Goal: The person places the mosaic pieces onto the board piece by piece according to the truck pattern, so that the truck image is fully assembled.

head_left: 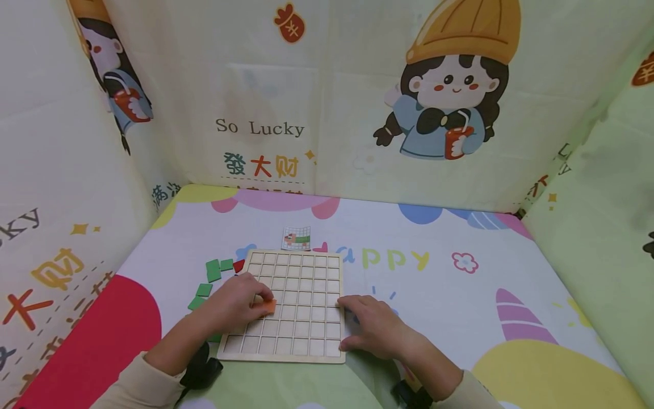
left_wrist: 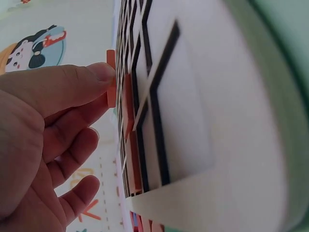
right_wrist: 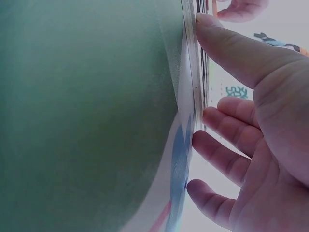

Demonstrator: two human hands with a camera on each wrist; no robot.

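Over the left part of a wooden grid board (head_left: 281,358), my left hand (head_left: 235,301) pinches an orange square tile (head_left: 270,307) between thumb and fingers. Seen from the left wrist, the pinched tile (left_wrist: 111,92) stands at the grid face, its other fingers loosely bent. Two orange-red tiles (left_wrist: 128,106) sit in cells of the grid in that view; in the head view the left hand hides that part. My right hand (head_left: 378,326) rests at the board's right edge, thumb near the lower corner and fingers relaxed along the side, holding nothing.
Several green tiles (head_left: 213,270) lie left of the board, partly behind the left arm, with a red tile (head_left: 238,266) at its upper left edge. A small pattern card (head_left: 296,238) lies just beyond the board. Printed cloth walls (head_left: 347,102) enclose the table.
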